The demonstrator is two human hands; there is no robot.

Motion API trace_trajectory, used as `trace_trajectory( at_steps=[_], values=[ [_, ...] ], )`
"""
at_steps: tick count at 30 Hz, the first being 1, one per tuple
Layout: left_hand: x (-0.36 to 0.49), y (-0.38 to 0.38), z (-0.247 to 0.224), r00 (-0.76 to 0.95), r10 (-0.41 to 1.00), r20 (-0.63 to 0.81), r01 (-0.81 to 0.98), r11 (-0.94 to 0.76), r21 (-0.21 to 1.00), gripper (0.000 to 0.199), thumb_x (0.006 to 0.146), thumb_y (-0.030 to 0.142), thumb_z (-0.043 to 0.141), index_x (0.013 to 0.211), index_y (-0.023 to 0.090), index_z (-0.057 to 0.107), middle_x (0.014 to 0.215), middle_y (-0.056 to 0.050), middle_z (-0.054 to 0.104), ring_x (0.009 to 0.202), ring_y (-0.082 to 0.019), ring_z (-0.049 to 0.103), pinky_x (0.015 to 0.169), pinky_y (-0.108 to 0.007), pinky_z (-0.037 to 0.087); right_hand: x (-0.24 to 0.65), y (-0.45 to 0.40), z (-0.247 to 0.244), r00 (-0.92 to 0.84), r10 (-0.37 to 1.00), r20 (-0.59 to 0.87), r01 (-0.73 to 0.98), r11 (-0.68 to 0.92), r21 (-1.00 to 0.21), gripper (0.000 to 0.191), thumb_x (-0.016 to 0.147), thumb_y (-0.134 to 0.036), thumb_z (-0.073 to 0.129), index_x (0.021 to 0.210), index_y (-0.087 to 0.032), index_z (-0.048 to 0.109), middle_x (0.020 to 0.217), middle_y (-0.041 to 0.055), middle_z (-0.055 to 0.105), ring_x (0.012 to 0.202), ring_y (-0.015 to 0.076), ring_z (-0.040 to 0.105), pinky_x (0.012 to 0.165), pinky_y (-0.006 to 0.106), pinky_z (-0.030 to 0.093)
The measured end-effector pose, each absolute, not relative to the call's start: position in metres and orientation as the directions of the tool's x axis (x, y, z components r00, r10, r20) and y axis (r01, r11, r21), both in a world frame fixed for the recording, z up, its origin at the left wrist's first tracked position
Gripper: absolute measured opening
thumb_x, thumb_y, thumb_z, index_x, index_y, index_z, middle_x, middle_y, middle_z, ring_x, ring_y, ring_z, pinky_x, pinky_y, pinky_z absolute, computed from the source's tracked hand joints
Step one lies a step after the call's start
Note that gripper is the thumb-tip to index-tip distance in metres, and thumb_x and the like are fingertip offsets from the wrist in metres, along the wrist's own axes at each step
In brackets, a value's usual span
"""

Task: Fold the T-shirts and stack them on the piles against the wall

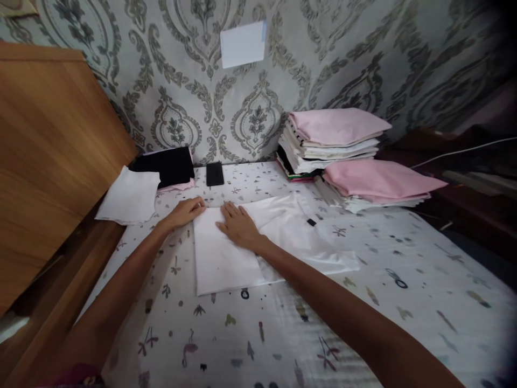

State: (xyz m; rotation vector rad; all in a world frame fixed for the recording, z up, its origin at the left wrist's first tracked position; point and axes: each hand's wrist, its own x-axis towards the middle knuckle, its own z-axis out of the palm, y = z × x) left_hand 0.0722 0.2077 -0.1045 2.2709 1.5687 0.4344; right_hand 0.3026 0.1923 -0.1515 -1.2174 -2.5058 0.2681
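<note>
A white T-shirt (278,231) lies on the patterned sheet, its left part a flat rectangle with straight edges. Its right part is looser and wrinkled, with a small black label (311,222) near the neck. My left hand (186,212) is at the far left corner of the shirt, fingers curled together on the cloth edge. Flat on the white cloth near the far edge rests my right hand (239,225), palm down with fingers spread. The right forearm crosses over the shirt and hides part of it.
A tall folded-clothes stack (335,140) stands by the wall, with a lower pink-topped pile (379,180) beside it. Black folded clothes (169,166), a white cloth (131,195) and a dark phone-like slab (215,174) lie at the back left. A wooden cabinet (52,145) borders the left side.
</note>
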Motion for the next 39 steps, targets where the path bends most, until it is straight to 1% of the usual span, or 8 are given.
trace_trajectory(
  at_steps=[9,18,20,24,28,33,35,39],
  values=[
    [0.093,0.135,-0.099,0.305,0.898,0.318,0.866,-0.400,0.299,0.019,0.094,0.029,0.042,0.103,0.019,0.057,0.100,-0.008,0.061,0.097,-0.024,0.052,0.087,-0.038,0.041,0.302,0.191,-0.143,-0.575,0.802,0.162,0.743,0.595,-0.306,0.054,0.100,-0.040,0.037,0.143,-0.008,0.045,0.157,0.0211,0.034,0.149,0.0308,0.025,0.118,0.056,0.021],
    [0.122,0.000,-0.095,0.563,0.820,0.101,0.815,-0.572,0.093,0.017,0.096,0.027,0.043,0.090,0.020,0.056,0.092,-0.007,0.061,0.084,-0.023,0.053,0.074,-0.037,0.041,0.287,0.152,-0.135,-0.691,0.693,0.209,0.622,0.716,-0.318,0.047,0.102,-0.038,0.036,0.137,-0.010,0.051,0.156,0.0199,0.037,0.149,0.0283,0.024,0.119,0.051,0.020],
    [0.120,-0.007,-0.095,0.541,0.837,0.081,0.822,-0.547,0.159,0.017,0.094,0.022,0.040,0.088,0.021,0.057,0.094,-0.007,0.061,0.085,-0.023,0.055,0.076,-0.038,0.043,0.286,0.145,-0.138,-0.692,0.691,0.209,0.623,0.718,-0.312,0.047,0.102,-0.037,0.037,0.140,-0.011,0.048,0.156,0.0191,0.038,0.148,0.0281,0.026,0.119,0.050,0.021],
    [0.114,0.000,-0.092,0.303,0.949,0.090,0.797,-0.304,0.522,0.012,0.090,0.034,0.050,0.086,0.024,0.056,0.093,-0.005,0.061,0.085,-0.021,0.059,0.075,-0.035,0.049,0.286,0.140,-0.136,-0.674,0.711,0.200,0.626,0.694,-0.356,0.047,0.101,-0.034,0.041,0.140,-0.009,0.049,0.154,0.0198,0.040,0.147,0.0291,0.029,0.119,0.049,0.022],
    [0.109,0.031,-0.090,-0.140,0.982,-0.128,0.416,0.176,0.892,0.038,0.076,0.049,0.068,0.101,0.023,0.056,0.092,-0.005,0.063,0.084,-0.021,0.064,0.066,-0.033,0.054,0.289,0.137,-0.127,-0.540,0.798,0.269,0.594,0.587,-0.549,0.050,0.101,-0.035,0.038,0.141,-0.008,0.049,0.154,0.0211,0.040,0.147,0.0277,0.030,0.119,0.047,0.027],
    [0.109,0.069,-0.090,-0.136,0.889,-0.438,0.164,0.456,0.875,0.048,0.059,0.048,0.081,0.087,0.017,0.058,0.073,-0.003,0.066,0.055,-0.013,0.061,0.038,-0.017,0.031,0.301,0.139,-0.126,-0.258,0.931,0.259,0.386,0.345,-0.856,0.052,0.101,-0.045,0.032,0.141,-0.020,0.052,0.151,0.0108,0.048,0.141,0.0227,0.041,0.118,0.042,0.031],
    [0.113,0.079,-0.089,-0.052,0.878,-0.476,0.209,0.475,0.855,0.044,0.054,0.044,0.083,0.075,0.016,0.058,0.058,0.001,0.060,0.044,-0.009,0.052,0.035,-0.015,0.018,0.308,0.144,-0.126,-0.168,0.973,0.155,0.225,0.191,-0.955,0.051,0.101,-0.046,0.032,0.140,-0.021,0.053,0.149,0.0095,0.050,0.139,0.0215,0.044,0.116,0.041,0.034],
    [0.142,0.103,-0.071,-0.012,0.917,-0.399,0.164,0.396,0.904,0.040,0.048,0.034,0.083,0.070,0.017,0.055,0.049,0.008,0.049,0.038,-0.005,0.040,0.035,-0.016,0.015,0.327,0.155,-0.118,-0.191,0.981,-0.031,-0.164,-0.063,-0.984,0.057,0.103,-0.044,0.018,0.146,-0.016,0.044,0.151,0.0150,0.047,0.136,0.0205,0.048,0.106,0.042,0.045]
  ],
)
